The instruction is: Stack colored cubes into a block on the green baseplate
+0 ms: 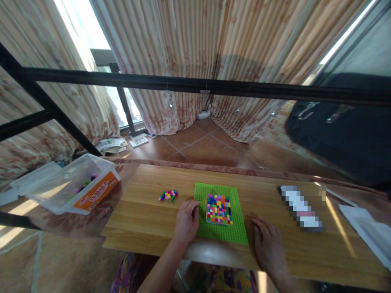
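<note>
A bright green studded baseplate (241, 228) lies on the wooden table (143, 228). On it stands a square block (219, 208) built from many small coloured bricks. My left hand (187, 221) is at the baseplate's left edge, its fingers curled in with the thumb against them; what they hold, if anything, is hidden. To the right of the baseplate, my right hand (269, 243) rests on the tabletop, fingers loosely stretched and apart from the plate. A small pile of loose coloured bricks (168, 195) lies on the table, left of the baseplate.
A clear plastic box (61, 199) with an orange label holds some coloured pieces at the left. A pixelated dark-edged object (301, 208) and white paper (366, 234) lie on the right. A black metal bar (183, 83) crosses in front of striped curtains (189, 40).
</note>
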The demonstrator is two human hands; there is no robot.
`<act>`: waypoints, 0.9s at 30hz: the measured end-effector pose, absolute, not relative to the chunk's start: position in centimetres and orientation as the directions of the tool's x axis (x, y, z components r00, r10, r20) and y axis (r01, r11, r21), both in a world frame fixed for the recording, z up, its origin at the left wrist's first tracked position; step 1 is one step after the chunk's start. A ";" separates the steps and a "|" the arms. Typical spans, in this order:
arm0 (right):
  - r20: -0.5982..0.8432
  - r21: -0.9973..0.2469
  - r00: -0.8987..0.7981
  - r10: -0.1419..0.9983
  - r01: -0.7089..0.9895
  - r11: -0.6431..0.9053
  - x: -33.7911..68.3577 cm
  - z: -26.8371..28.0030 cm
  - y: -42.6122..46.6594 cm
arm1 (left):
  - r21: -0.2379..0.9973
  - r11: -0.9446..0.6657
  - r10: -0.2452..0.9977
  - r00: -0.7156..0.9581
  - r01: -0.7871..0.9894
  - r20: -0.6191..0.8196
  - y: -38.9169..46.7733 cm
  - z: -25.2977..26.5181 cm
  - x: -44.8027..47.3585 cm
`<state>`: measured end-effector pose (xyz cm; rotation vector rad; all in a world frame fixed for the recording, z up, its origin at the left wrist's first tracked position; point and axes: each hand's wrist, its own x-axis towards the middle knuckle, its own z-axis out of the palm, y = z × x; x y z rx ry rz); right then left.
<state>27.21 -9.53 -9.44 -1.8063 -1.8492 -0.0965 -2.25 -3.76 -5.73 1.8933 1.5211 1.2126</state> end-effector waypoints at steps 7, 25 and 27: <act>0.408 -0.249 0.039 0.912 0.966 0.070 27.3 -9.6 -8.9 | 0.781 -0.302 0.938 0.024 0.546 0.346 -3.3 -6.0 -2.2; 0.371 -0.209 0.067 0.926 0.978 0.013 25.9 -8.0 -7.4 | 0.684 -0.400 0.892 0.088 0.610 0.443 -1.7 -6.5 -2.9; 0.340 -0.209 0.062 0.938 0.978 0.011 25.7 -7.5 -7.4 | 0.673 -0.400 0.891 0.091 0.623 0.445 -1.6 -6.4 -2.9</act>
